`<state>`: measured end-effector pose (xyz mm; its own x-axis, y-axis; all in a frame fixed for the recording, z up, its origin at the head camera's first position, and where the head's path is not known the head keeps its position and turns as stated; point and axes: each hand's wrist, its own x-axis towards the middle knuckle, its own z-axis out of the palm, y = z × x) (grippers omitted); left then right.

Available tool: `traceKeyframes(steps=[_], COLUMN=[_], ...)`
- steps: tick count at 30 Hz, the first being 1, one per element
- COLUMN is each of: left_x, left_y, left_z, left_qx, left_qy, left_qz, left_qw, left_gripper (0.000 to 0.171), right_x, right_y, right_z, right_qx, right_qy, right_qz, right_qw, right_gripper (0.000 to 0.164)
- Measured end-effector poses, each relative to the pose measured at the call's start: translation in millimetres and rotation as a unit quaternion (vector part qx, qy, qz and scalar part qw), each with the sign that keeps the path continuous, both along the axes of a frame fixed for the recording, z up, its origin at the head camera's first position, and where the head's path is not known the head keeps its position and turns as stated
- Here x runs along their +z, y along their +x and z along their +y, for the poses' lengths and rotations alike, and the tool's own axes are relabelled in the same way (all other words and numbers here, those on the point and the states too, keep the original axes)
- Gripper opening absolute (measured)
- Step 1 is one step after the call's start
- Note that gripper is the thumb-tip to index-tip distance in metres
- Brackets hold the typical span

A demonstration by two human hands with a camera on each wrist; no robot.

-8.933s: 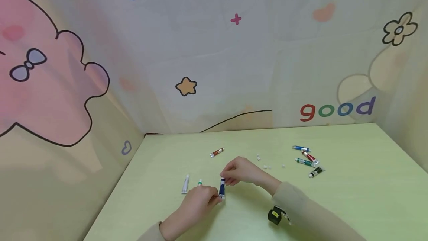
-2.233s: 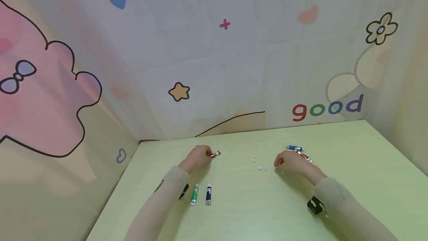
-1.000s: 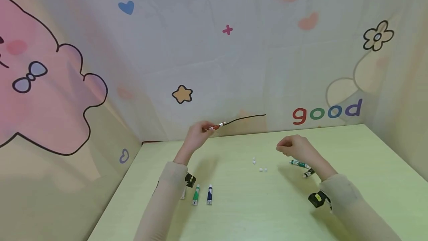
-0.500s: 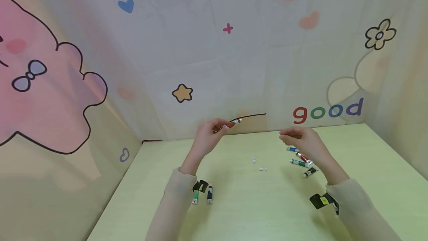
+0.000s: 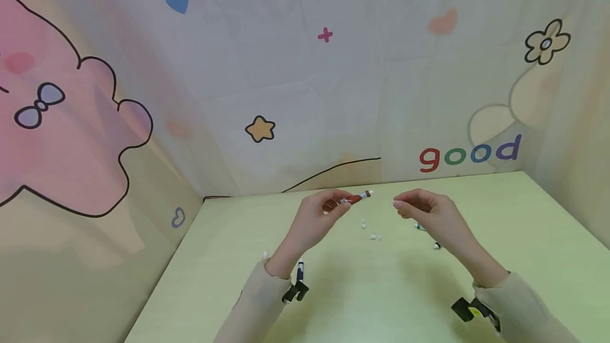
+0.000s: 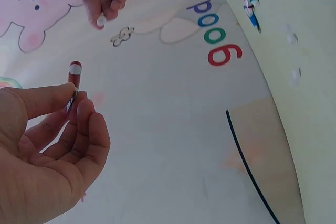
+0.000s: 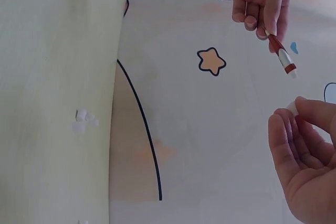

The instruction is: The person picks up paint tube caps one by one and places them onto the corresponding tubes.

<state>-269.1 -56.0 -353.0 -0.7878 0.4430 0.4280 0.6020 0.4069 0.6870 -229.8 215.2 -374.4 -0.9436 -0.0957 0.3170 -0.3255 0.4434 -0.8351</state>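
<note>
My left hand [image 5: 316, 216] pinches the tail end of a red-brown paint tube [image 5: 359, 196] between thumb and fingers, raised above the table. The tube's narrow white nozzle [image 7: 293, 73] points toward my right hand [image 5: 431, 208]. Between the right thumb and fingertips is a small white cap [image 7: 292, 108], which also shows as a pale dot in the left wrist view. A short gap separates cap and nozzle. Below the left wrist lies a dark blue paint tube [image 5: 300, 270], partly covered by the wrist camera.
Loose white caps [image 5: 376, 237] lie mid-table under the hands. Several more tubes [image 6: 249, 1] sit at the right, mostly behind the right hand in the head view. A white tube tip [image 5: 265, 254] peeks out by the left sleeve. A printed cloth [image 5: 305, 94] backs the table.
The dark blue tube, earlier between both hands, now lies on the table. My left hand has lifted the red-brown tube and brought it rightward. My right hand has picked up a cap.
</note>
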Motion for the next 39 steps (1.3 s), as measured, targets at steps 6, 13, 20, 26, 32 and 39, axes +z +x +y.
traceKeyframes(steps=[6,13,20,26,32,39], left_x=[-10.3,-20.1,-26.2,-27.8,-26.1,-26.2], left_y=[15.0,28.2,35.8,38.1,40.3,41.4], left_z=[3,-2,-9,-9,-8,-6], left_qx=[-0.023,-0.039,-0.046,-0.046,-0.042,-0.046], left_qy=[-0.003,-0.002,-0.003,0.001,-0.001,-0.001], left_qz=[-0.017,-0.032,-0.031,-0.035,-0.031,-0.046], left_qw=[0.9996,0.9987,0.9985,0.9983,0.9986,0.9979], left_gripper=[0.023,0.022,0.022,0.023,0.021,0.021], right_x=[-0.7,-5.1,-9.0,-10.5,-12.4,-13.7], right_y=[15.3,24.7,29.9,33.9,34.3,34.4], right_z=[-8,-13,-19,-25,-28,-27], right_qx=[-0.001,-0.015,0.014,0.035,0.042,0.053], right_qy=[-0.001,-0.005,-0.029,-0.035,-0.039,-0.045], right_qz=[0.007,0.027,0.040,0.073,0.102,0.111], right_qw=[1.000,1.000,0.999,0.996,0.993,0.991], right_gripper=[0.031,0.028,0.022,0.014,0.012,0.013])
